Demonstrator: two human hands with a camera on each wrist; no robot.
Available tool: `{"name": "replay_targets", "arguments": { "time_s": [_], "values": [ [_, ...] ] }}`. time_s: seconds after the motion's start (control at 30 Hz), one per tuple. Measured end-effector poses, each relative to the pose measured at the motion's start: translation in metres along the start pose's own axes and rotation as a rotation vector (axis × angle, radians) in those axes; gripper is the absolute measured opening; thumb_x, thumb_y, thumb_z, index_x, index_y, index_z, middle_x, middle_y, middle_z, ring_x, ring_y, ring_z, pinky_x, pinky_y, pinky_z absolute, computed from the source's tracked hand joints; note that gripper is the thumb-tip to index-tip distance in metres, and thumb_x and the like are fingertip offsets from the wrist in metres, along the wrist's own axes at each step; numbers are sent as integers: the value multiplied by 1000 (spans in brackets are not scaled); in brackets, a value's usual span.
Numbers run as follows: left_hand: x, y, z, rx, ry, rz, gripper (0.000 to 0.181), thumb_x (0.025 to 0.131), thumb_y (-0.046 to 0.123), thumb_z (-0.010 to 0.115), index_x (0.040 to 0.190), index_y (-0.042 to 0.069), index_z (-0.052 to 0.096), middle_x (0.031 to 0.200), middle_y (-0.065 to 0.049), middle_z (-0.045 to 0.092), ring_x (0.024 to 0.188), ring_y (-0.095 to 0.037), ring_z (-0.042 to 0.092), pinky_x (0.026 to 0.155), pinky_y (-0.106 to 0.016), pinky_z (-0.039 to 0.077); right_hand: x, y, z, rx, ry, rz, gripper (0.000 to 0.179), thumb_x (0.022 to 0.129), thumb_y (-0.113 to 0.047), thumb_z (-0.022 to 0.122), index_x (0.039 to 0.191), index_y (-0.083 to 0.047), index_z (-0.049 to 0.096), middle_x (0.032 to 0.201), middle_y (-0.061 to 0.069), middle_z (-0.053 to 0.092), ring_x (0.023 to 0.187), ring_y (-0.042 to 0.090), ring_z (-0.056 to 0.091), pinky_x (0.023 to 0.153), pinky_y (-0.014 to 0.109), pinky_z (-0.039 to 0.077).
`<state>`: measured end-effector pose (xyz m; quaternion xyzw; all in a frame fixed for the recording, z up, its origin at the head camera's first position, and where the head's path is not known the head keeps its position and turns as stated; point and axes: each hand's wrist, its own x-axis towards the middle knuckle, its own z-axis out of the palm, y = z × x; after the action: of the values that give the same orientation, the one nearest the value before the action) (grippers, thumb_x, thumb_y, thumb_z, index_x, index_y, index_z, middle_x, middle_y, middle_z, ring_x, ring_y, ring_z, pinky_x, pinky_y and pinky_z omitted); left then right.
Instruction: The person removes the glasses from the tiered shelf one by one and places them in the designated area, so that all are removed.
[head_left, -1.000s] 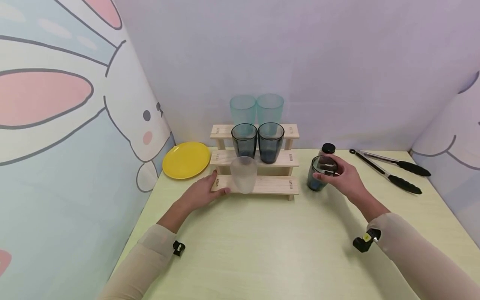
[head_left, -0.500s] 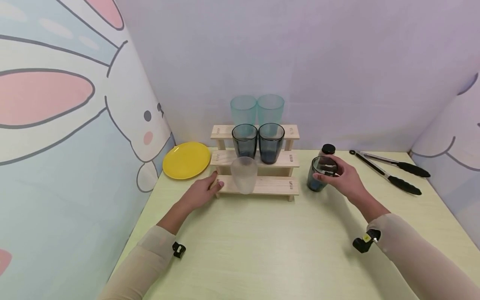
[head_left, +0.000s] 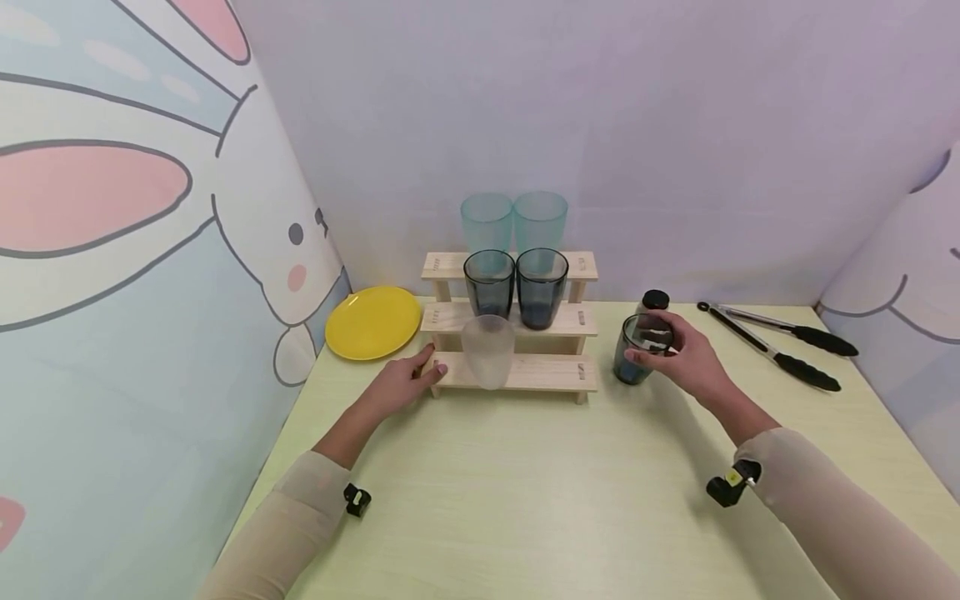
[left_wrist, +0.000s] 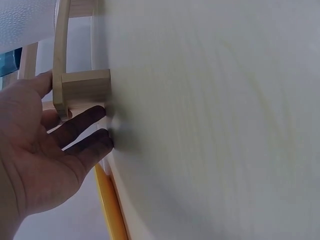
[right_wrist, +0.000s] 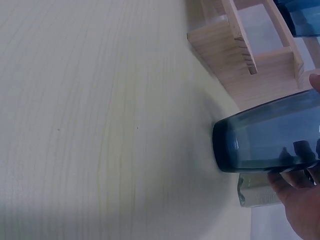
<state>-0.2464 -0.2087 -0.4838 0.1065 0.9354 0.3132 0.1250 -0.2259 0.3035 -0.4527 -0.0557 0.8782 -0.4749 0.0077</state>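
Note:
My left hand (head_left: 397, 388) grips the left end of the lowest shelf of a three-tier wooden rack (head_left: 542, 373), its thumb on the shelf. In the left wrist view, two fingers of the left hand (left_wrist: 42, 155) reach beneath the shelf end. A clear frosted cup (head_left: 489, 354) stands on that shelf, two dark grey-blue glasses (head_left: 542, 293) on the middle one, and two teal cups (head_left: 486, 223) on top. Right of the rack, my right hand (head_left: 692, 360) grips another dark glass (right_wrist: 270, 135) near its rim. The glass is upright, base at the table.
A yellow plate (head_left: 373, 323) lies left of the rack, close to the patterned wall. Behind the held glass stands a black-capped bottle (head_left: 656, 299), partly hidden. Black-handled tongs (head_left: 802, 372) lie at the far right of the table (head_left: 525, 492).
My left thumb has drawn back leftward along the lowest shelf, away from the frosted cup. The right hand and its glass stay in place, and so does the rack.

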Motion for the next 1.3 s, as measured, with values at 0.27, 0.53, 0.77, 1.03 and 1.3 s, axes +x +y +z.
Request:
{"name": "replay_targets", "arguments": {
  "time_s": [0.27, 0.53, 0.77, 1.03, 1.3],
  "values": [
    [1, -1, 0, -11, 17, -2, 88, 108, 71, 56, 174, 18, 35, 156, -23, 64, 110, -28, 61, 86, -39, 50, -1, -15, -9, -86, 41, -29, 89, 100, -46, 83, 170, -13, 40, 165, 19, 54, 152, 49, 50, 115, 62, 50],
    [0, 0, -1, -17, 23, -5, 88, 108, 71, 56, 174, 18, 35, 115, -17, 73, 98, -25, 60, 75, -36, 45, -3, -45, -12, -171, 121, -126, 94, 97, -45, 86, 170, -8, 41, 165, 23, 54, 157, 49, 44, 125, 70, 36],
    [-1, 0, -1, -32, 7, -9, 88, 108, 68, 57, 175, 16, 33, 86, -6, 52, 84, -23, 53, 68, -35, 39, -7, -71, 0, -190, 130, -209, 92, 95, -42, 89, 169, -10, 44, 165, 20, 57, 153, 48, 50, 121, 71, 40],
    [-2, -8, 3, -47, 10, 41, 98, 103, 80, 54, 174, 15, 34, 114, -16, 73, 100, -25, 60, 76, -33, 45, -7, -89, 24, -183, 123, -291, 82, 94, -37, 90, 162, -10, 54, 155, 16, 65, 144, 42, 60, 120, 64, 45],
    [-2, 1, 1, -27, 6, -2, 89, 108, 70, 56, 174, 15, 34, 91, -10, 62, 78, -21, 51, 67, -35, 40, -2, -103, 50, -103, 67, -346, 74, 92, -28, 93, 155, -7, 60, 146, 19, 68, 136, 40, 66, 120, 57, 51]
  ]
}}
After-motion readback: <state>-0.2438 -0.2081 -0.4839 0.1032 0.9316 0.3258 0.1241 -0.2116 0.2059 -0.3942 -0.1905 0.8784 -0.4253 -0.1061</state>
